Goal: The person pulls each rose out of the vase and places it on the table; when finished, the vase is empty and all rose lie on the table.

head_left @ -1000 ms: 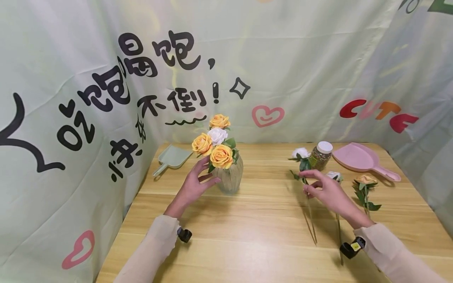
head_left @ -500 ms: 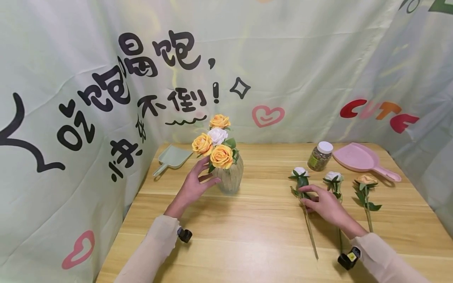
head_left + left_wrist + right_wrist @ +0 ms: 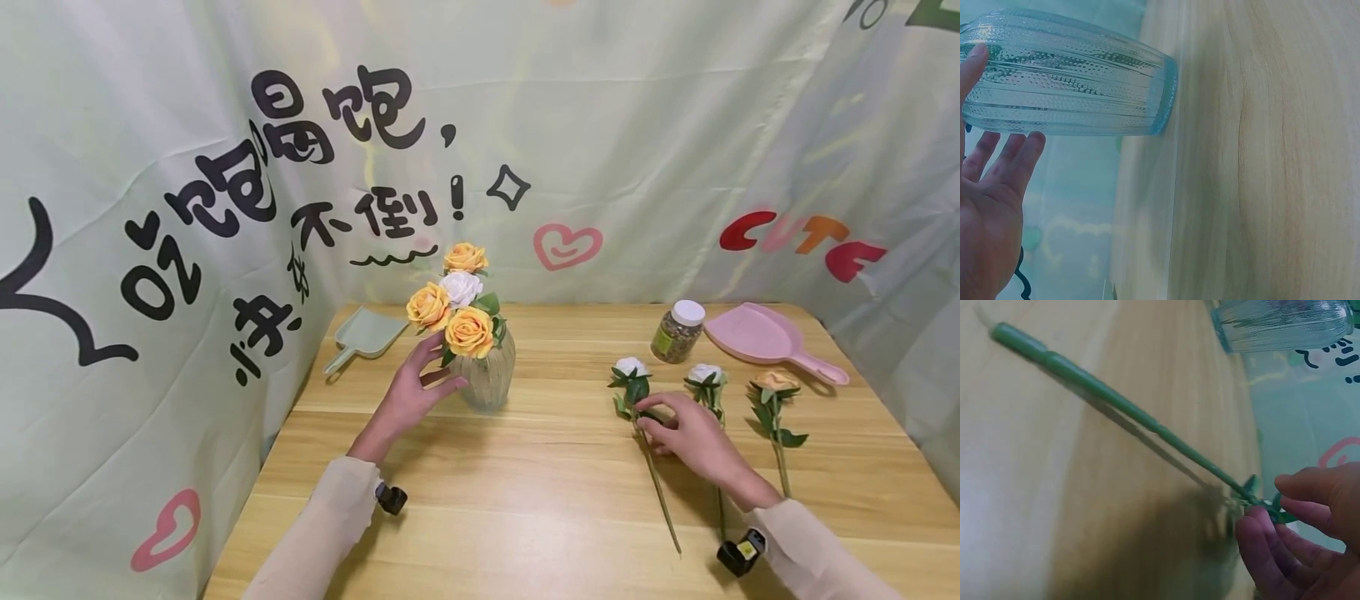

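Drawn nearer across the surface (image 3: 525, 492), one white rose (image 3: 628, 367), presumably light, stiff-stemmed and best held mid-stem, is pinched in the right hand (image 3: 693, 433) toward the right edge, left hand (image 3: 412, 387) cupping one likely fragile vase (image 3: 491, 375).

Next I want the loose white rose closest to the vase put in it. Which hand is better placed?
The right hand, I'd say: it holds the white rose by its stem. The left hand is over at the glass vase, so it seems better suited to steadying that.
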`<state>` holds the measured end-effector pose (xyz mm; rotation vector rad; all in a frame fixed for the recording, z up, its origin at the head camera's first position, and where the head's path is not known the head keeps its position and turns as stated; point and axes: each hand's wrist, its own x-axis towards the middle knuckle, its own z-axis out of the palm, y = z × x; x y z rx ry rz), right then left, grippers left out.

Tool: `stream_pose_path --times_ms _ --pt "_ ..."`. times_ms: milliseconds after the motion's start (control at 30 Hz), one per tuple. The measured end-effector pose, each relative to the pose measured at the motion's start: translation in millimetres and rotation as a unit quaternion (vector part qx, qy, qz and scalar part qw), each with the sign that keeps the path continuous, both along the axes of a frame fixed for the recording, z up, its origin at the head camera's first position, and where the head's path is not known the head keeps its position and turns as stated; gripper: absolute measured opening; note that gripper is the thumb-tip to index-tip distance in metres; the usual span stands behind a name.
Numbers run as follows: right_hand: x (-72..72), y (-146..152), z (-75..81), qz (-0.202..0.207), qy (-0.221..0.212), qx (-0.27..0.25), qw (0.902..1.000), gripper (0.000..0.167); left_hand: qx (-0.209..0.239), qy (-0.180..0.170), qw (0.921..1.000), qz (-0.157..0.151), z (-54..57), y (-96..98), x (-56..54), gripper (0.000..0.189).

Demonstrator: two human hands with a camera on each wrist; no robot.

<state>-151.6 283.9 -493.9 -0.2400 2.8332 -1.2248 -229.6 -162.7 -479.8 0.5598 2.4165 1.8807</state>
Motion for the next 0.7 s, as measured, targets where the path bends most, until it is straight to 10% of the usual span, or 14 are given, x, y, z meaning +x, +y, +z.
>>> stream_pose_path --times_ms 700 --pt "-32.6 -23 86.1 -0.009 0.194 -0.025 0.9806 0.031 0.011 0.003 0.9999 -0.005 -0.3 -0.3 0.3 0.081"
